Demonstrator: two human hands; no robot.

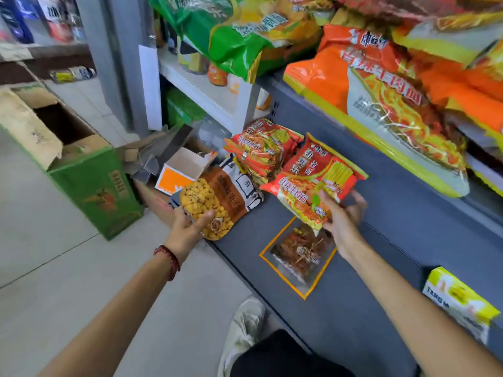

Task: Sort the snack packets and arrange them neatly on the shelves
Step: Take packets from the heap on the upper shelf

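- The left hand (pixel 190 227) grasps the lower end of a brown-and-yellow snack packet (pixel 217 202), thumb over its front, at 9 o'clock from the frame's middle.
- The right hand (pixel 344 213) grips a red instant-noodle packet (pixel 313 180) by its near corner, fingers curled beneath it, held above the dark grey bottom shelf (pixel 394 227).
- A stack of matching red noodle packets (pixel 261 148) sits on that shelf at 11 o'clock from the held red packet, just beside both held packets.
- A clear orange-edged packet (pixel 299 254) lies flat on the shelf at 6 o'clock from the red packet.
- A yellow packet (pixel 460 297) lies at 4 o'clock, near the frame's edge.
- Large orange noodle multipacks (pixel 381 91) and a green multipack (pixel 239 36) fill the shelf above, from 12 to 2 o'clock.
- An open green carton (pixel 95 186) stands on the floor at 9 o'clock.
- A red beaded bracelet (pixel 170 261) circles the left wrist.
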